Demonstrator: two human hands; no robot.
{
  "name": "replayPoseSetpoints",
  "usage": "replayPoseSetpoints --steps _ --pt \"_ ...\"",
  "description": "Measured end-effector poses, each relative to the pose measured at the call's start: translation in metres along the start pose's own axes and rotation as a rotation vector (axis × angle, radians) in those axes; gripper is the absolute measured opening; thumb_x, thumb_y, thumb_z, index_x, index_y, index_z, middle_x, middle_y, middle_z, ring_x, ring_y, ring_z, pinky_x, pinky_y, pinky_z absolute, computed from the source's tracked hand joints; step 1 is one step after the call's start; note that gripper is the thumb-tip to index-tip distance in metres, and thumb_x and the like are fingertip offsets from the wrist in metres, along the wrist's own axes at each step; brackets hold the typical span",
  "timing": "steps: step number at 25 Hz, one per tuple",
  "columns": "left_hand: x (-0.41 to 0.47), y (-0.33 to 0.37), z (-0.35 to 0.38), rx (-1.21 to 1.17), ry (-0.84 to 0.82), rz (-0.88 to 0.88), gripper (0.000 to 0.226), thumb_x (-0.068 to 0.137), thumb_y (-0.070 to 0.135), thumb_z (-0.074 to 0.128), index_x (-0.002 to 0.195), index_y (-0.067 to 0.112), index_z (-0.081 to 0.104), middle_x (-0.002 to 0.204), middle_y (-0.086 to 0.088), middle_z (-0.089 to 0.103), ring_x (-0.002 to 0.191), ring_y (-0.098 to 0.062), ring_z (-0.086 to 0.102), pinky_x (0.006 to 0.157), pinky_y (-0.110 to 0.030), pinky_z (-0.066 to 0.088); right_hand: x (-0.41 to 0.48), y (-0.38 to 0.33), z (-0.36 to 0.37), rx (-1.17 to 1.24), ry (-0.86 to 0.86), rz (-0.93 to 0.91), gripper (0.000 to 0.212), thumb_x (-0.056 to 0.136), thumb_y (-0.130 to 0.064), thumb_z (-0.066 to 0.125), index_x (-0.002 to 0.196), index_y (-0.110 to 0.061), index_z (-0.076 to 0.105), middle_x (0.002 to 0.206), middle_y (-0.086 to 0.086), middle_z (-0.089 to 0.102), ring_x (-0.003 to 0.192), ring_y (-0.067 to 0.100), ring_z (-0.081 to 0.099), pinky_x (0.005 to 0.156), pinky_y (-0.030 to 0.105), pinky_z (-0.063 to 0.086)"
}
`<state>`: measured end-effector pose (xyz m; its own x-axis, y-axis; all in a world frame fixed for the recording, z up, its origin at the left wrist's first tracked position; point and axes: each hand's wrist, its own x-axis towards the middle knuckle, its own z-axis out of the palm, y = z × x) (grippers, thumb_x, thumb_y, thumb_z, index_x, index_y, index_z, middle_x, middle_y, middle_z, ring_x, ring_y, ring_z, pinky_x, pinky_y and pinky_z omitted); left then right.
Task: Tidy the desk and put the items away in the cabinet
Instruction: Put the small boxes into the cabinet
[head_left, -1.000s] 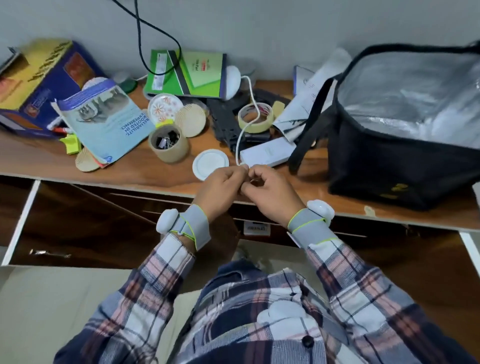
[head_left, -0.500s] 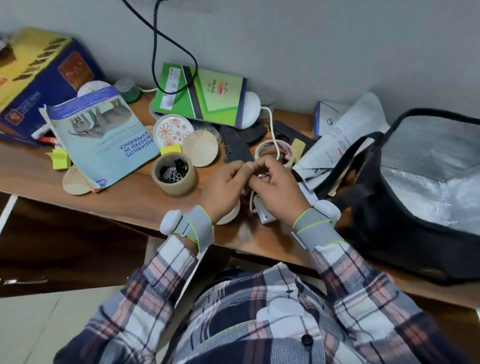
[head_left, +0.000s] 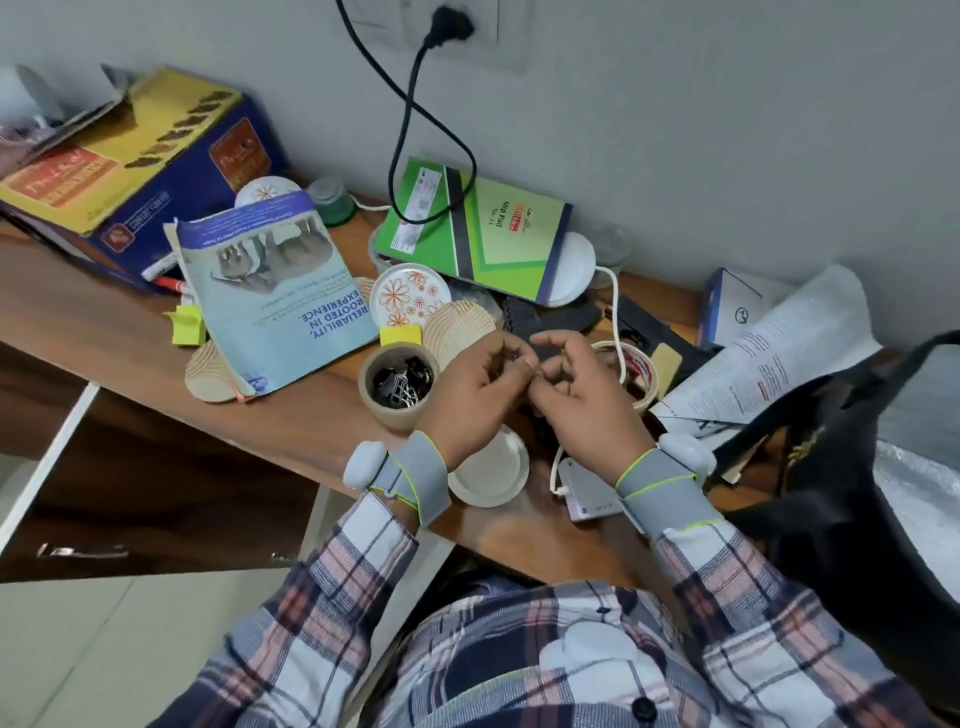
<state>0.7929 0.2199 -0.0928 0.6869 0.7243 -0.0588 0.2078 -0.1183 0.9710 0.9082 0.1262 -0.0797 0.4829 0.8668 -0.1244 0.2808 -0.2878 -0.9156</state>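
Observation:
My left hand (head_left: 467, 400) and my right hand (head_left: 582, 400) meet fingertip to fingertip above the wooden desk (head_left: 104, 322). Both pinch a small item that the fingers hide. Just left of my left hand stands a brown tape roll (head_left: 397, 415) filled with black binder clips. Under my wrists lie a white lid (head_left: 493, 473) and a white adapter (head_left: 592, 488). The adapter's white cable (head_left: 615, 312) runs back past a second tape roll (head_left: 644, 397).
A green slip pad (head_left: 488, 228), a blue booklet (head_left: 275, 291), a flowered coaster (head_left: 408, 296), yellow sticky notes (head_left: 188, 325) and a blue-yellow box (head_left: 130, 156) crowd the back left. Papers (head_left: 779, 353) and a black insulated bag (head_left: 857, 467) fill the right. A dark cabinet (head_left: 156, 493) sits below.
My joined hands moved from the desk's front edge forward over the desk, beside the clip-filled tape roll. The view swung left and up toward the wall socket.

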Motion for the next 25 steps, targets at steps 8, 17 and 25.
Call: replayPoseSetpoints --steps 8,17,25 --pt "0.038 -0.003 0.02 0.015 -0.173 -0.024 0.019 0.087 0.035 0.055 0.102 0.028 0.065 0.064 -0.003 0.06 0.059 -0.015 0.055 0.067 -0.04 0.048 0.004 -0.007 -0.03 -0.056 0.172 0.008 0.046 0.088 -0.029 0.061 0.133 -0.03 0.048 0.082 -0.013 0.066 0.072 0.015 0.064 0.082 0.046 0.053" --pt "0.082 0.025 0.072 -0.003 -0.408 0.055 0.019 0.086 0.032 0.059 0.099 0.021 0.067 0.086 -0.015 0.069 0.072 -0.017 0.059 0.073 -0.041 0.049 -0.016 0.002 -0.069 0.001 0.41 0.151 0.046 0.082 -0.032 0.06 0.126 -0.032 0.05 0.079 -0.01 0.064 0.066 0.021 0.06 0.084 0.051 0.052" --pt "0.109 0.036 0.124 0.066 -0.52 0.104 0.022 0.086 0.03 0.062 0.107 0.023 0.061 0.083 -0.004 0.065 0.072 -0.014 0.06 0.082 -0.046 0.054 -0.025 0.015 -0.084 0.003 0.513 0.24 0.052 0.087 -0.022 0.062 0.136 -0.027 0.045 0.084 -0.007 0.063 0.063 0.016 0.056 0.075 0.039 0.051"
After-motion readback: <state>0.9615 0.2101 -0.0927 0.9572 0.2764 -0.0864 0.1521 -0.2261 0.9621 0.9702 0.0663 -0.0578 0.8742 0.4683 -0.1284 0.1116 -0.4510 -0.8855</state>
